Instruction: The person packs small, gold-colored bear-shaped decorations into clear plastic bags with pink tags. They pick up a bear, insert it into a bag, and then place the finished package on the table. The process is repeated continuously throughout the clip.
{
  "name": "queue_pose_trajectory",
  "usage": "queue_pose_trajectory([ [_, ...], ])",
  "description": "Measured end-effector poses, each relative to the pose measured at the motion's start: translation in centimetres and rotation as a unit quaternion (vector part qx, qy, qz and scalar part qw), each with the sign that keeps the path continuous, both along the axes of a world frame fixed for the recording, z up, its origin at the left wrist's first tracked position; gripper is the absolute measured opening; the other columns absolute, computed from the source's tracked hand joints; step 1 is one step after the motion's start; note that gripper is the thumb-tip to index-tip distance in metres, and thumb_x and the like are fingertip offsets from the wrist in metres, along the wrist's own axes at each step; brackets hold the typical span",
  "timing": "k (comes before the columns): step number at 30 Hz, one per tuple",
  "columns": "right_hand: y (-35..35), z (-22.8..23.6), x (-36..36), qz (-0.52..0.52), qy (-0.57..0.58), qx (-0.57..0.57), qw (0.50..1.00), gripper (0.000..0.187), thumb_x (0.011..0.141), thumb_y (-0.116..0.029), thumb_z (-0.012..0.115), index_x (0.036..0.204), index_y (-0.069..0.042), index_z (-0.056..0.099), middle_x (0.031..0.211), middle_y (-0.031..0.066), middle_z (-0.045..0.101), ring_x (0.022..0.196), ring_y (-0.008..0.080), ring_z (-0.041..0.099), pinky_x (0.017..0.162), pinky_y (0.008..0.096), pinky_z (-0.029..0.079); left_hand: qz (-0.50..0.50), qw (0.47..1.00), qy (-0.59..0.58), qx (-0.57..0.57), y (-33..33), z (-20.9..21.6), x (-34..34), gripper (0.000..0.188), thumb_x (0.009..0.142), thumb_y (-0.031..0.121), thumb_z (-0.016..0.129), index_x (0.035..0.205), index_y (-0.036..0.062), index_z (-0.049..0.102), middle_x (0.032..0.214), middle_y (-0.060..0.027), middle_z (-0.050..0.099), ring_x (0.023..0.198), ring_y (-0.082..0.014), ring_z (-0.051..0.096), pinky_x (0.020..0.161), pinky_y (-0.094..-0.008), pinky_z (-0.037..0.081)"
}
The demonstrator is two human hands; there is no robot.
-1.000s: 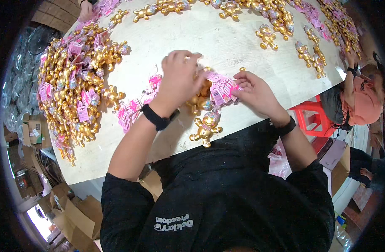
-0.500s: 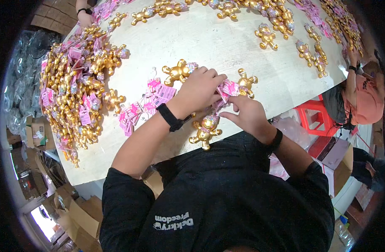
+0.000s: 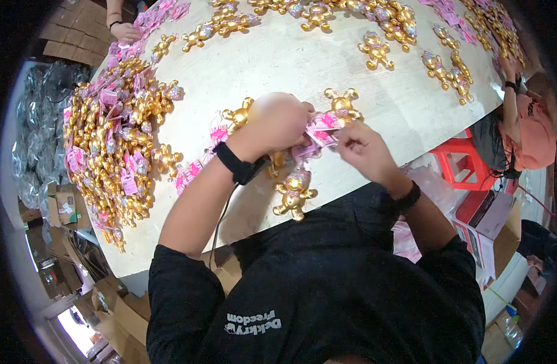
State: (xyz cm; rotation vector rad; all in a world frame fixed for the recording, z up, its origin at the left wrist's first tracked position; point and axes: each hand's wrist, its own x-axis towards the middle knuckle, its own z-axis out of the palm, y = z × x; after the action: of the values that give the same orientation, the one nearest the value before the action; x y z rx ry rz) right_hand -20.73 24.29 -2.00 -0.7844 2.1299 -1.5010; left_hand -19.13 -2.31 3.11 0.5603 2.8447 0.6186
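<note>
My left hand (image 3: pixel 278 124), partly smeared by motion, is curled over a small bunch of pink printed tags (image 3: pixel 324 128), which stick out past its fingertips. Just right of the tags is my right hand (image 3: pixel 366 150), thumb and fingers drawn together in a pinch; whatever they hold is too small to make out. A gold bear-like figurine (image 3: pixel 343 104) lies beyond the tags. Near the table edge in front of me lies another gold figurine (image 3: pixel 294 195). One more gold figurine (image 3: pixel 237 115) is half covered by my left hand. Loose pink tags (image 3: pixel 190 175) lie beside my left forearm.
A large heap of gold figurines with tags (image 3: pixel 111 145) covers the left of the white table (image 3: pixel 230 73). More figurines (image 3: pixel 375 48) lie along the far side. Another person's hand (image 3: pixel 126 32) is at far left; a person in orange (image 3: pixel 530 136) is at right, near a red stool (image 3: pixel 457 164).
My right hand has drawn slightly right, away from my left, its fingers curling in. My left hand has shifted a little left and blurred. More of the pink tags shows between them.
</note>
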Motion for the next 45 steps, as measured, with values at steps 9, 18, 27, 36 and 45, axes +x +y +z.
queue_pose_trajectory([
  [9, 2.0, 1.9, -2.4, -0.14, -0.346, -0.303, 0.877, 0.003, 0.1, -0.004, 0.058, 0.1, -0.004, 0.055, 0.097, 0.0102, 0.069, 0.077, 0.0131, 0.066, 0.066, 0.0252, 0.05, 0.021, 0.989, -0.124, 0.075, -2.8, 2.7, -8.4, 0.048, 0.087, 0.026, 0.071, 0.13, 0.0043, 0.064, 0.116, -0.0184, 0.07, 0.106, -0.0282, 0.067, 0.094, -0.041, 0.054],
  [18, 2.2, 6.7, -3.0, -0.162, -0.021, -0.121, 0.979, 0.017, 0.1, -0.003, 0.06, 0.116, 0.001, 0.063, 0.09, 0.0051, 0.067, 0.08, 0.0142, 0.067, 0.072, 0.0287, 0.054, 0.179, 0.977, 0.038, -0.106, -1.4, -3.7, -18.9, 0.081, 0.087, 0.034, 0.067, 0.155, 0.0014, 0.036, 0.15, -0.0455, 0.029, 0.134, -0.057, 0.043, 0.107, -0.0558, 0.046],
  [27, 3.4, 12.6, -4.4, -0.184, -0.15, -0.22, 0.946, 0.025, 0.098, -0.005, 0.06, 0.122, 0.002, 0.065, 0.09, 0.0015, 0.066, 0.071, 0.0045, 0.057, 0.064, 0.0197, 0.046, 0.158, 0.98, 0.051, -0.108, 0.5, -3.5, -23.1, 0.08, 0.086, 0.027, 0.071, 0.155, 0.0093, 0.035, 0.133, -0.0299, 0.058, 0.127, -0.05, 0.052, 0.106, -0.0543, 0.047],
  [36, 4.0, 14.0, -6.6, -0.093, -0.207, -0.248, 0.942, 0.036, 0.093, -0.009, 0.071, 0.125, 0.006, 0.064, 0.103, 0.0093, 0.073, 0.077, 0.009, 0.065, 0.072, 0.0216, 0.053, 0.176, 0.971, 0.115, -0.116, 1.5, -3.4, -23.8, 0.055, 0.085, 0.024, 0.077, 0.131, 0.0043, 0.054, 0.124, -0.0237, 0.06, 0.12, -0.0438, 0.059, 0.101, -0.0494, 0.051],
  [45, 3.3, 13.5, -6.6, -0.178, 0.179, -0.089, 0.963, 0.016, 0.094, -0.002, 0.071, 0.107, 0.003, 0.063, 0.098, 0.0072, 0.07, 0.08, 0.0085, 0.063, 0.067, 0.0214, 0.052, 0.144, 0.984, 0.102, -0.014, -0.5, -2.5, -21.5, 0.043, 0.085, 0.028, 0.075, 0.117, 0.0017, 0.062, 0.107, -0.0228, 0.07, 0.105, -0.0389, 0.068, 0.089, -0.0473, 0.055],
])
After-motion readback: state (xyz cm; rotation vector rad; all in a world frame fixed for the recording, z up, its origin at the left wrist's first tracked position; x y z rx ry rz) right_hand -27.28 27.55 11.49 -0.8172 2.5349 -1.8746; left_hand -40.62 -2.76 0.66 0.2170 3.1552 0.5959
